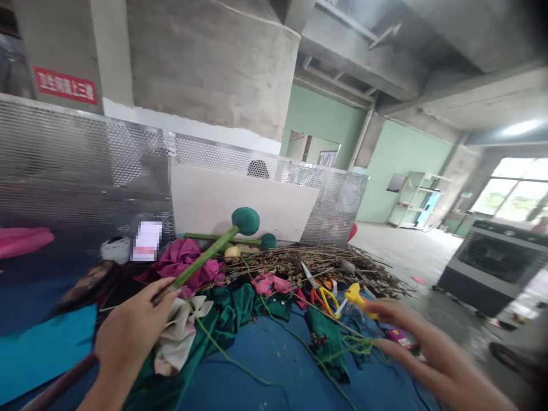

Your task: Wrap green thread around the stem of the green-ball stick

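Observation:
My left hand (135, 325) is closed around a long stem (209, 257), green above the grip and brownish purple below it. The stem slants up to the right, its upper end meeting a dark green ball (246, 221). Just below this hand is a pale, pinkish fabric piece (180, 334), with green string (226, 357) trailing from near it across the table. My right hand (432, 348), smeared by motion, has thumb and fingers apart beside a yellow glue gun (355, 297) and a loose tangle of green string (359, 344). Nothing shows between its fingers.
Dry twigs (308, 262) are piled along the back of the blue table (257, 394). Scissors (310, 277) and yellow-handled pliers (327, 302) lie before them. Magenta cloth (182, 257), green cloth (231, 308) and a phone (146, 241) are nearby. A perforated metal screen (240, 148) stands behind.

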### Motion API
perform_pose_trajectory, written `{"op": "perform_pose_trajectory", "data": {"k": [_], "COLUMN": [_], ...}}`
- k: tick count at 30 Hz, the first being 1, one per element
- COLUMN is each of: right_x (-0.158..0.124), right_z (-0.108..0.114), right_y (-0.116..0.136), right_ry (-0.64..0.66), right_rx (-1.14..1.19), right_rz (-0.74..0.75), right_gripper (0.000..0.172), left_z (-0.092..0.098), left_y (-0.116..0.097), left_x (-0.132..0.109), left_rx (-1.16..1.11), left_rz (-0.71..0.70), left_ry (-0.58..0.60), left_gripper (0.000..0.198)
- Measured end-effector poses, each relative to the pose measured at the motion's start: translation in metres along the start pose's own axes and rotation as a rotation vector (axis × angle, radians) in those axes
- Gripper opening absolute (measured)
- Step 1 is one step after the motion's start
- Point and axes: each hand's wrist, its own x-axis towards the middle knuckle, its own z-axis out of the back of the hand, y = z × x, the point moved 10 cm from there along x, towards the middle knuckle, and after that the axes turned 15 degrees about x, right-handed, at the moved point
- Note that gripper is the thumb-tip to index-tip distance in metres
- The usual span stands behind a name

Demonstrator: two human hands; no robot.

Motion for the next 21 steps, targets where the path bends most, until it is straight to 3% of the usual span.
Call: {"op": "perform_pose_trajectory", "data": {"k": [2, 3, 5, 7, 8, 9, 12, 14, 17, 21], "right_x": [0.037, 0.059, 0.102, 0.119, 0.126, 0.138, 0.164, 0.169, 0.191, 0.217], "right_z": [-0.058, -0.072, -0.067, -0.055, -0.064, -0.083, -0.181, -0.227, -0.262, -0.311], "right_y": [0.005, 0.011, 0.025, 0.025, 0.017, 0.005, -0.049, -0.081, -0.113, -0.138], "right_ry": [0.302, 0.299, -0.017, -0.396, -0.456, -0.403, 0.144, 0.375, 0.42, 0.443], "right_rx": [0.111, 0.179, 0.354, 0.515, 0.521, 0.472, 0.173, 0.038, -0.111, -0.248], "right_rz": [-0.052, -0.032, 0.129, 0.313, 0.313, 0.248, -0.088, -0.207, -0.307, -0.421], "right_gripper": [0.025, 0.024, 0.029, 0.031, 0.031, 0.032, 0.03, 0.021, 0.02, 0.025], "left_z": [-0.011, -0.01, -0.012, -0.01, -0.006, -0.002, 0.005, 0.004, 0.001, 0.0], "left_y": [0.008, 0.012, 0.016, 0.018, 0.02, 0.022, 0.026, 0.026, 0.023, 0.016], "left_x": [0.007, 0.009, 0.01, 0.007, 0.005, 0.003, 0.0, -0.001, -0.002, -0.005], "left_rx": [0.029, 0.058, 0.049, 0.004, -0.012, -0.028, -0.06, -0.075, -0.083, -0.06], "left_rz": [0.02, 0.038, 0.027, 0.021, 0.044, 0.06, 0.121, 0.144, 0.146, 0.135], "left_ry": [0.023, -0.028, -0.038, -0.02, -0.036, -0.041, -0.025, 0.009, 0.05, 0.074], "left_gripper": [0.043, 0.045, 0.046, 0.043, 0.042, 0.04, 0.038, 0.04, 0.037, 0.033]}}
